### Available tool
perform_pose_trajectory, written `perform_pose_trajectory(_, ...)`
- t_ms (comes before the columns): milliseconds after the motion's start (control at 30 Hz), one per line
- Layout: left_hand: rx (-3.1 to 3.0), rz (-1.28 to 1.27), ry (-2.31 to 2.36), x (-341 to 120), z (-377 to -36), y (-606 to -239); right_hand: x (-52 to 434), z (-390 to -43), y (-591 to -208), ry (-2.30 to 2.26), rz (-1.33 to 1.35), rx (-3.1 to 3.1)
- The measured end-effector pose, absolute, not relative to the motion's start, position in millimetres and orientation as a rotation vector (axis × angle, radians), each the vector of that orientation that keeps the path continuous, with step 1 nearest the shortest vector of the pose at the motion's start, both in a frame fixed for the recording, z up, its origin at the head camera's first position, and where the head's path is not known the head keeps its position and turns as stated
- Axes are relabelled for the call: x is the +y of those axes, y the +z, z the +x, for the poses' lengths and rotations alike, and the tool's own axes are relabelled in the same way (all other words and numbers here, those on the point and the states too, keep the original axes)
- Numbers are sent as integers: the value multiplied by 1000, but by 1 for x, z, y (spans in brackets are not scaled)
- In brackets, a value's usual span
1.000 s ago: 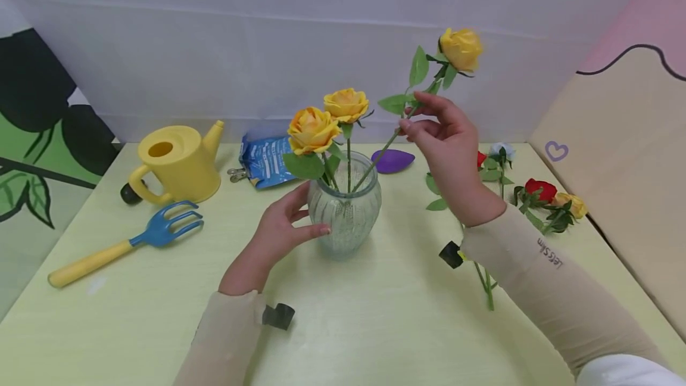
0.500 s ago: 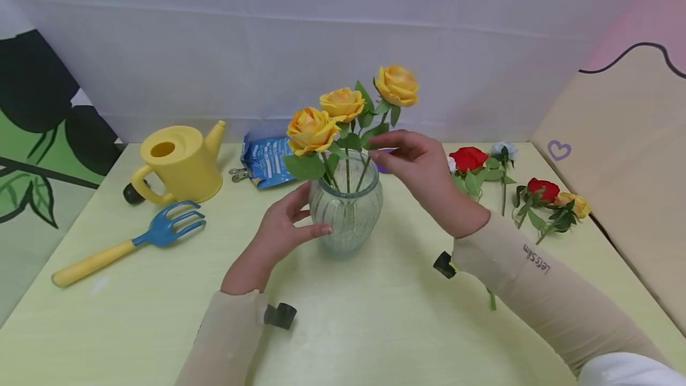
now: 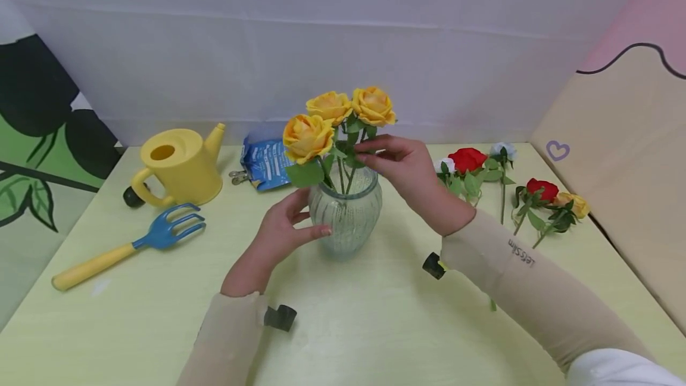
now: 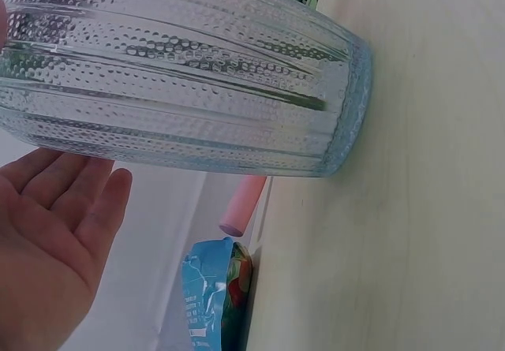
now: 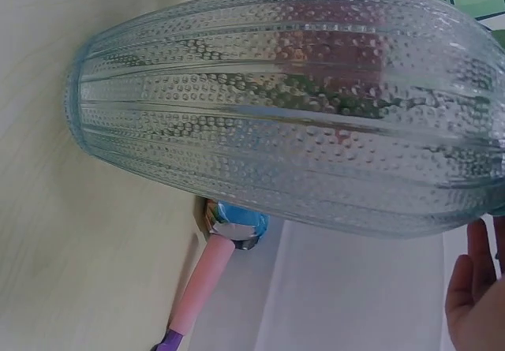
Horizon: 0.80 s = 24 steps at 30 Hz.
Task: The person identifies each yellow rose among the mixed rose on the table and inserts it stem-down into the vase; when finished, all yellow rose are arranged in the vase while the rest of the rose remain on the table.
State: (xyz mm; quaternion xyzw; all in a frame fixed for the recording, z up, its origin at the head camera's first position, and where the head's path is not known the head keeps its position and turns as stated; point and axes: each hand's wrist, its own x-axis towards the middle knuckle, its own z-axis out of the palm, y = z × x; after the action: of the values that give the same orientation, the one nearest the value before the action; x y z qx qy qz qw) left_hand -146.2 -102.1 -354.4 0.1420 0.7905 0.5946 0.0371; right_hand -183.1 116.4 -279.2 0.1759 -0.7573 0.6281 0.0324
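Observation:
A ribbed clear glass vase [image 3: 348,225] stands upright on the table. My left hand [image 3: 284,225] holds its left side, thumb toward the front and fingers behind; in the left wrist view, those fingers [image 4: 67,189] lie along the dimpled glass. Two yellow roses, one at the left [image 3: 308,137] and one in the middle [image 3: 329,107], lean in the vase. My right hand [image 3: 409,171] pinches the stem of a third yellow rose [image 3: 373,106], just above the rim. That stem's lower part is inside the vase. In the right wrist view, the right hand [image 5: 481,288] shows only at the edge.
On the left are a yellow watering can [image 3: 182,165] and a blue hand fork [image 3: 163,228] with a yellow handle. A blue packet [image 3: 267,162] lies behind the vase, near a pink handle [image 5: 203,284]. Red roses [image 3: 468,161] and other flowers lie at the right.
My right hand has moved left and down with the third rose, bringing its bloom beside the other two and its stem deeper into the vase. The left hand has stayed on the vase.

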Motion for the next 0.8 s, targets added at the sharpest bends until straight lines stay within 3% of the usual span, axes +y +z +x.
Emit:
perform_pose_trajectory(433,2382,390,1841,-102,-147,-355,128,-180,-288,2096,638,-2189)
perform_pose_trajectory(800,2399,366,1813,-102,-145,-353,203,-176,-308,2058,284,-2212)
